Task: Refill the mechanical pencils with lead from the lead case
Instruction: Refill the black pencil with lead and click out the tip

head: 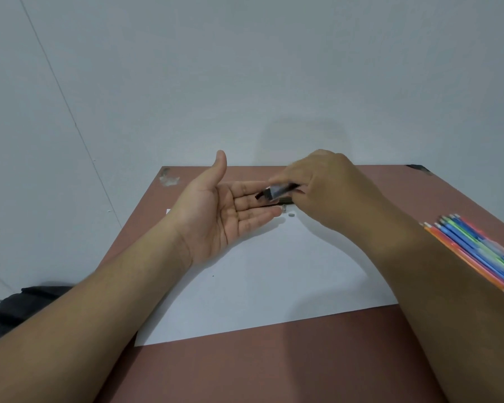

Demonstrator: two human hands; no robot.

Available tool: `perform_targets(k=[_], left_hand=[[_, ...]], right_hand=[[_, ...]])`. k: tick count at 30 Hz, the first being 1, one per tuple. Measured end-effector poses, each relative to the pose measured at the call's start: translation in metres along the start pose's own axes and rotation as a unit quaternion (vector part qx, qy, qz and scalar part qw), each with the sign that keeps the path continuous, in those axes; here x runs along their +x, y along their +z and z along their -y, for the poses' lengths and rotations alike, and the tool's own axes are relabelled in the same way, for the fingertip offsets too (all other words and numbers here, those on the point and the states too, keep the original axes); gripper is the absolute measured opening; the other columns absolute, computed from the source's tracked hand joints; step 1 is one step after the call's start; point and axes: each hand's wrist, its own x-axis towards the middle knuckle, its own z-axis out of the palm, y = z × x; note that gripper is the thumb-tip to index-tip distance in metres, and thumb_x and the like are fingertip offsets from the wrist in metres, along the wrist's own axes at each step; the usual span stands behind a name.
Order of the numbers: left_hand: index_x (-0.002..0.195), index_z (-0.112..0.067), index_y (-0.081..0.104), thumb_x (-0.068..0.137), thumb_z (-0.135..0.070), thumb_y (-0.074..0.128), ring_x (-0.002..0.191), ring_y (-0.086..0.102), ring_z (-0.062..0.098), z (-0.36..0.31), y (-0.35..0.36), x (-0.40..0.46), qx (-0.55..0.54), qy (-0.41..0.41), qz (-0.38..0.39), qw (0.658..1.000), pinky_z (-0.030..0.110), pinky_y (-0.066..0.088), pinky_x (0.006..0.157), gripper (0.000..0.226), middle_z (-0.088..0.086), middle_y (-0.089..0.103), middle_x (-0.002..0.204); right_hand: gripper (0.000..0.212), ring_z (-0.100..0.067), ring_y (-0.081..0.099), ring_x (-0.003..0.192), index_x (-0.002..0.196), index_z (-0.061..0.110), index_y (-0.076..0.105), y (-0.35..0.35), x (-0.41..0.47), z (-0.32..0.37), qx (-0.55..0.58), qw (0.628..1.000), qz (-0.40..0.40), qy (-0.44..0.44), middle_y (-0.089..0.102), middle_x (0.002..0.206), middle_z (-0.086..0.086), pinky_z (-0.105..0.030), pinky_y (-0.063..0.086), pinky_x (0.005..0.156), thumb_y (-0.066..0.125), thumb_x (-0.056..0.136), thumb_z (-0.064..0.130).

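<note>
My left hand (224,210) is held palm up over the far part of the white paper (268,280), fingers straight and thumb raised. My right hand (323,187) grips a small dark lead case (277,191), tipped with its open end over my left fingers. A bundle of several coloured mechanical pencils (477,251) lies at the right edge of the table, partly hidden by my right forearm. A dark pencil (285,201) lies on the paper just under the case, mostly hidden.
The brown table (274,367) stands against a pale wall. Two small grey bits (288,212), maybe erasers or caps, lie on the paper beyond my left fingertips. A dark bag (21,306) sits on the floor at the left.
</note>
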Motion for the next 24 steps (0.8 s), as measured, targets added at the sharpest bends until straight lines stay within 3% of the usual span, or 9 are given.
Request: perform_targets(k=[1,4,5,8,9,13,17,19,24], left_hand=[[0.135,0.008,0.053,0.096,-0.072,0.029,0.122,0.061,0.040,0.000,0.000,0.000,0.002,0.001,0.000,1.000,0.041,0.045,0.107,0.092,0.028,0.062,0.130],[0.133,0.008,0.053,0.096,-0.072,0.030,0.121,0.062,0.039,0.000,0.000,0.000,0.003,-0.001,-0.001,1.000,0.040,0.045,0.107,0.091,0.027,0.063,0.129],[0.134,0.007,0.053,0.096,-0.072,0.030,0.121,0.062,0.039,0.001,0.000,0.000,0.002,-0.002,-0.001,1.000,0.040,0.046,0.106,0.091,0.027,0.064,0.129],[0.134,0.007,0.054,0.096,-0.072,0.030,0.120,0.063,0.040,0.001,-0.001,0.001,0.008,-0.001,-0.001,1.000,0.041,0.048,0.105,0.090,0.026,0.064,0.129],[0.133,0.006,0.055,0.096,-0.072,0.030,0.119,0.063,0.040,0.001,-0.001,0.001,0.012,0.000,-0.002,1.000,0.040,0.048,0.104,0.090,0.026,0.064,0.128],[0.127,0.003,0.060,0.102,-0.061,0.031,0.115,0.067,0.037,0.002,-0.001,0.002,0.035,0.032,-0.042,0.998,0.039,0.053,0.100,0.074,0.024,0.068,0.123],[0.098,0.002,0.069,0.104,-0.014,0.048,0.095,0.069,0.034,0.007,-0.003,0.007,0.146,0.134,-0.170,0.965,0.038,0.059,0.088,0.028,0.023,0.073,0.100],[0.087,0.000,0.070,0.096,0.002,0.052,0.086,0.067,0.028,0.009,-0.005,0.007,0.222,0.155,-0.195,0.943,0.037,0.060,0.085,0.021,0.024,0.073,0.099],[0.084,-0.003,0.075,0.089,-0.005,0.069,0.076,0.068,0.021,0.013,-0.008,0.009,0.324,0.155,-0.212,0.909,0.042,0.060,0.086,0.007,0.015,0.072,0.079]], right_hand=[[0.054,-0.014,0.063,0.097,0.132,0.049,0.062,0.001,0.000,0.001,0.006,1.000,-0.006,0.009,0.073,0.103,0.011,-0.036,0.054,0.084,0.059,0.093,0.012],[0.101,-0.017,0.066,0.088,0.144,0.073,0.006,0.002,-0.005,-0.001,0.081,0.996,-0.036,0.015,0.070,0.099,0.008,-0.035,0.057,0.077,0.060,0.089,0.008],[0.104,-0.018,0.066,0.086,0.140,0.077,0.002,0.000,-0.006,0.000,0.089,0.995,-0.037,0.017,0.069,0.095,0.007,-0.034,0.056,0.076,0.060,0.089,0.008],[0.055,-0.016,0.063,0.100,0.127,0.058,0.059,0.003,0.002,-0.006,0.006,1.000,-0.011,0.002,0.070,0.101,0.010,-0.033,0.052,0.085,0.062,0.093,0.015],[0.043,-0.013,0.062,0.105,0.123,0.049,0.068,0.005,0.003,-0.008,0.001,1.000,-0.001,0.001,0.072,0.108,0.011,-0.034,0.052,0.091,0.063,0.095,0.017],[0.038,-0.013,0.060,0.104,0.127,0.041,0.069,0.007,0.003,-0.011,0.006,1.000,-0.002,-0.008,0.072,0.115,0.007,-0.035,0.051,0.094,0.064,0.096,0.020],[0.046,-0.004,0.050,0.094,0.127,0.043,0.068,0.009,0.003,-0.015,0.008,1.000,-0.029,0.000,0.071,0.118,0.010,-0.034,0.052,0.091,0.062,0.093,0.012],[0.048,-0.005,0.052,0.092,0.126,0.044,0.068,0.010,0.004,-0.016,0.004,1.000,-0.031,-0.006,0.072,0.117,0.011,-0.034,0.053,0.089,0.062,0.092,0.011],[0.048,-0.006,0.054,0.092,0.127,0.046,0.067,0.010,0.005,-0.017,0.001,1.000,-0.031,0.004,0.070,0.121,0.012,-0.032,0.053,0.088,0.062,0.093,0.012]])
